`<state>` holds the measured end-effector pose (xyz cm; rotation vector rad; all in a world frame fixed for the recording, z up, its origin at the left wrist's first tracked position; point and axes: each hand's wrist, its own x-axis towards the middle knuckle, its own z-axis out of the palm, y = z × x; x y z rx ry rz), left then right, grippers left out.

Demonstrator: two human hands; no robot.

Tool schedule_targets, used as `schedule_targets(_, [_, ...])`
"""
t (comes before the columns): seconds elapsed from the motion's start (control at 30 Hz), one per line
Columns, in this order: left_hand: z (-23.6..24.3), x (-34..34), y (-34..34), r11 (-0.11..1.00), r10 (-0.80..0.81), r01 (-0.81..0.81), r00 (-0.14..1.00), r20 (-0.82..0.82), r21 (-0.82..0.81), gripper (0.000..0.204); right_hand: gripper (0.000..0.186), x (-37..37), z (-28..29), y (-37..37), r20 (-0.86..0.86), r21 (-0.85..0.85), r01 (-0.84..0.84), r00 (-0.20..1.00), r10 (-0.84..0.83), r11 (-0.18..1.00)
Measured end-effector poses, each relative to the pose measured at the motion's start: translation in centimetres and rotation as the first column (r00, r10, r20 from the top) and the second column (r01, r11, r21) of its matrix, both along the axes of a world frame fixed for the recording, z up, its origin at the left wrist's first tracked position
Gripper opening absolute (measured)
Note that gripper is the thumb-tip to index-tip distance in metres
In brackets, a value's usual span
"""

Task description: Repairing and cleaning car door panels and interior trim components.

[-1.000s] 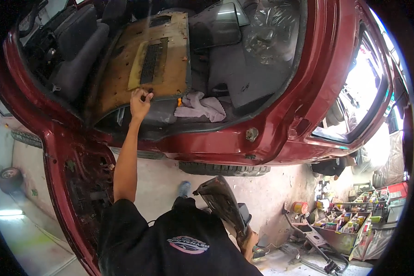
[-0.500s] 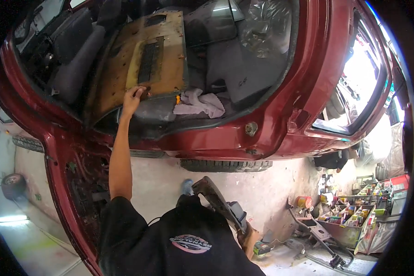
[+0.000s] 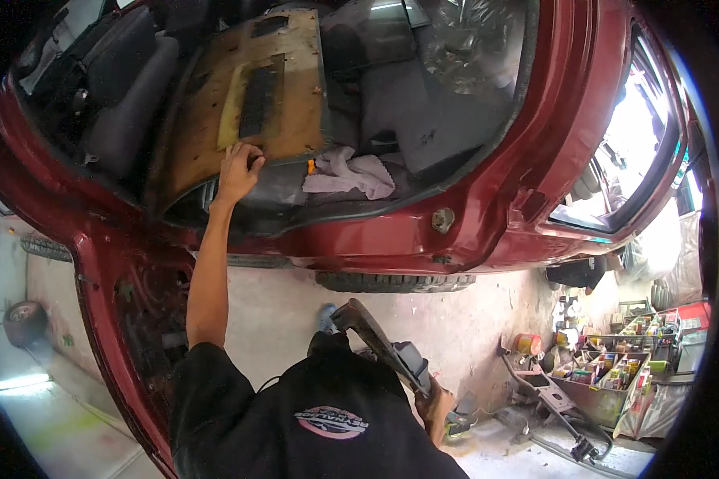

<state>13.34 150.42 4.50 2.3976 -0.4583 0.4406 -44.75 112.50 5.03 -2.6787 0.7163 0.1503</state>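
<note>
Ideally, I'd work gently: left hand (image 3: pixel 238 176) curled at tan panel (image 3: pixel 291 100) edge, finger grip unclear; below, right hand (image 3: pixel 434 411) clasps dark trim (image 3: pixel 377 336).

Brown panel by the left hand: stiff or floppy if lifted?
The brown panel is probably fairly stiff, as it lies broad and unfolded. It's likely light for its size, since its near edge looks thin.

White glare fills the rear side window (image 3: pixel 633 132), a tube light (image 3: pixel 21 382) glows lower left, and edges bow into black.
</note>
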Motion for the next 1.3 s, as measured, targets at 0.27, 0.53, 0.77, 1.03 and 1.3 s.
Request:
schedule_targets(0.27, [-0.7,0.2,-0.5,0.991,0.116,-0.116,0.993,-0.004,0.062,0.018,0.054,0.8,0.3,0.4,-0.012,0.024,0.005,1.000,-0.005,1.000])
schedule_targets(0.53, [-1.1,0.9,-1.1,0.959,0.282,-0.275,0.953,-0.114,0.074,0.022,0.058,0.2,0.1,0.2,0.011,0.062,0.031,0.999,-0.032,0.998])
schedule_targets(0.77, [-2.4,0.6,-2.9,0.914,0.373,-0.394,0.910,0.181,0.096,0.027,0.055,-0.8,-0.4,-0.1,0.015,0.049,0.044,0.999,-0.044,0.998])
schedule_targets(1.03, [-1.6,0.6,-1.1,0.967,0.241,-0.239,0.970,0.015,-0.087,0.024,0.053,-2.3,0.0,-0.2,0.013,0.044,0.093,0.996,-0.094,0.995])
schedule_targets(1.3, [-0.2,1.0,-0.4,0.974,0.210,-0.218,0.972,-0.105,-0.068,0.032,0.054,-2.1,-0.4,-0.8,-0.046,0.023,0.076,0.996,-0.075,0.997])
